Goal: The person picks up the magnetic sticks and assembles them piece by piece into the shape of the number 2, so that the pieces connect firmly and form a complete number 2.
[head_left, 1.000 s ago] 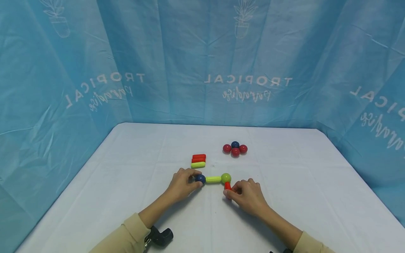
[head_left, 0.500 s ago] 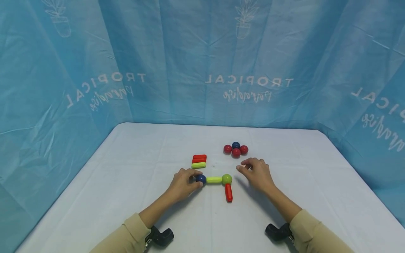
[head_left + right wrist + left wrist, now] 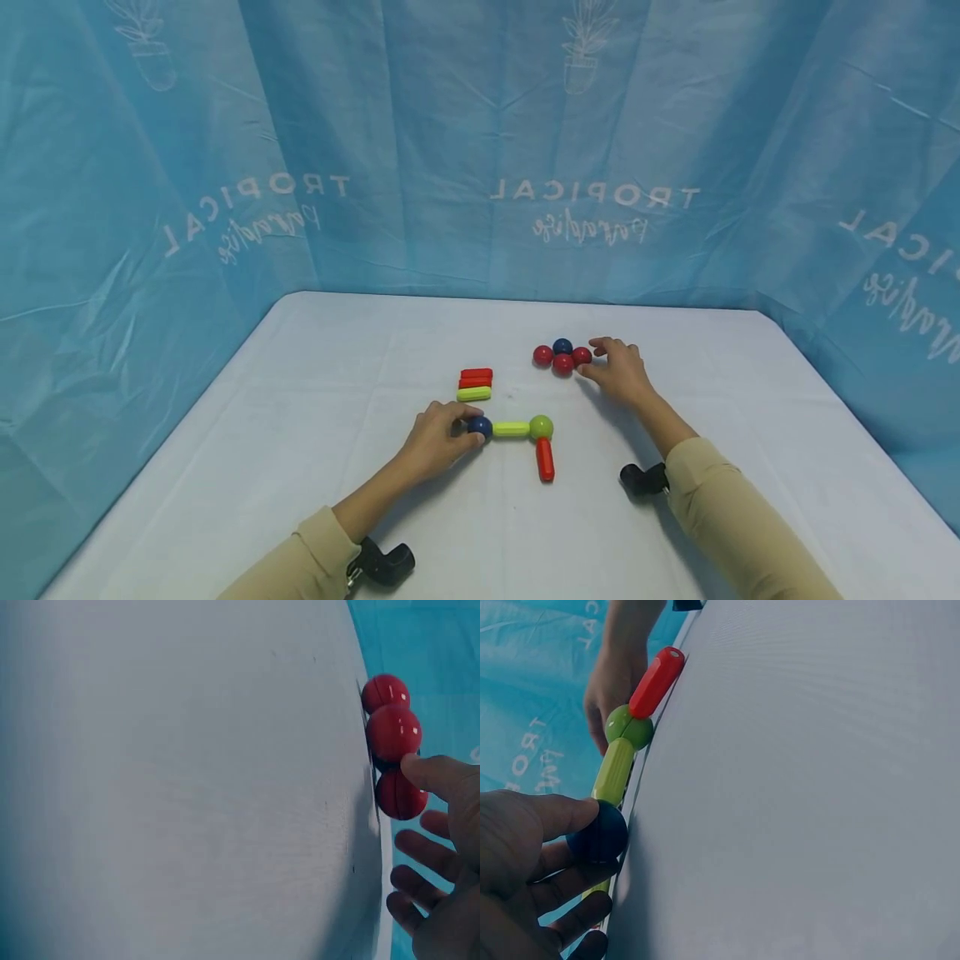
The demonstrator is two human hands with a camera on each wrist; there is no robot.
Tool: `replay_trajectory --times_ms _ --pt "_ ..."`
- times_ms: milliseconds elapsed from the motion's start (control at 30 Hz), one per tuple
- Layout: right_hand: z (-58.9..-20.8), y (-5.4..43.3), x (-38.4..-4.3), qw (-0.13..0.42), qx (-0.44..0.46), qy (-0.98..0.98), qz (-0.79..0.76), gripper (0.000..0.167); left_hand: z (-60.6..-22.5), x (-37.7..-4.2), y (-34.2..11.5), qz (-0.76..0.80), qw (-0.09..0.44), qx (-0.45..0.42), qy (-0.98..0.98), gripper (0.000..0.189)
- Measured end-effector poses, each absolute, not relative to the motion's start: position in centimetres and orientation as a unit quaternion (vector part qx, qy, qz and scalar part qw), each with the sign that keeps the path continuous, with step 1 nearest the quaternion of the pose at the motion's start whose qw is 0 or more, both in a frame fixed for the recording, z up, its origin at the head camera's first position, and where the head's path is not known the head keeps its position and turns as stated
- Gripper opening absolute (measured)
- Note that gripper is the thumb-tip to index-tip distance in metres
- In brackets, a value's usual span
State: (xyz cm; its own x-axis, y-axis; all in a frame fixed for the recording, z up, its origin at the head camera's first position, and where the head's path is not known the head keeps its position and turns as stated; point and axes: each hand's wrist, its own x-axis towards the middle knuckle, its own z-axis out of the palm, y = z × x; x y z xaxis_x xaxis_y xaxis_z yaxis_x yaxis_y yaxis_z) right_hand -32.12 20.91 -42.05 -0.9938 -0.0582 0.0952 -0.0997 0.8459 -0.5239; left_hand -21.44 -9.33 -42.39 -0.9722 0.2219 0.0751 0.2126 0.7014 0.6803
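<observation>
My left hand pinches a dark blue ball between thumb and fingers. The ball forms one end of a joined piece on the table: a yellow-green rod leads from it to a green ball, and a red rod extends from there toward the near side. Farther back, my right hand reaches to a cluster of several balls, its thumb and index finger spread at either side of the rightmost red ball. In the right wrist view, the thumb overlaps that red ball and the other fingers are spread apart.
Two red rods and a yellow-green rod lie side by side behind the joined piece. A dark blue ball sits at the back of the cluster. The white-covered table is bordered by a blue printed curtain.
My right hand has let go of the red rod and moved back and right to the ball cluster. The left hand keeps its pinch on the dark blue ball.
</observation>
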Motion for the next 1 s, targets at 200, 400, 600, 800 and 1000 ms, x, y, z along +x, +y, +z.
replay_trajectory --times_ms 200,400,600,800,1000 --pt "-42.5 21.2 -33.0 0.002 0.035 -0.957 0.288 0.06 -42.4 -21.5 -9.1 0.371 0.008 0.123 0.92 0.032" --pt "-42.6 21.1 -33.3 -0.007 0.029 -0.959 0.282 0.057 -42.4 -21.5 -8.9 0.368 0.005 0.128 0.921 0.032" --pt "-42.7 21.0 -33.5 -0.005 0.014 -0.961 0.277 0.052 -42.4 -21.5 -8.8 0.363 0.008 0.125 0.923 0.032" --pt "-42.8 21.4 -33.5 -0.005 0.01 -0.959 0.283 0.051 -42.4 -21.5 -8.8 0.366 0.01 0.122 0.923 0.032" --pt "-42.5 22.4 -32.3 -0.01 0.007 -0.954 0.3 0.052 -42.3 -21.5 -8.8 0.364 0.008 0.123 0.923 0.032"
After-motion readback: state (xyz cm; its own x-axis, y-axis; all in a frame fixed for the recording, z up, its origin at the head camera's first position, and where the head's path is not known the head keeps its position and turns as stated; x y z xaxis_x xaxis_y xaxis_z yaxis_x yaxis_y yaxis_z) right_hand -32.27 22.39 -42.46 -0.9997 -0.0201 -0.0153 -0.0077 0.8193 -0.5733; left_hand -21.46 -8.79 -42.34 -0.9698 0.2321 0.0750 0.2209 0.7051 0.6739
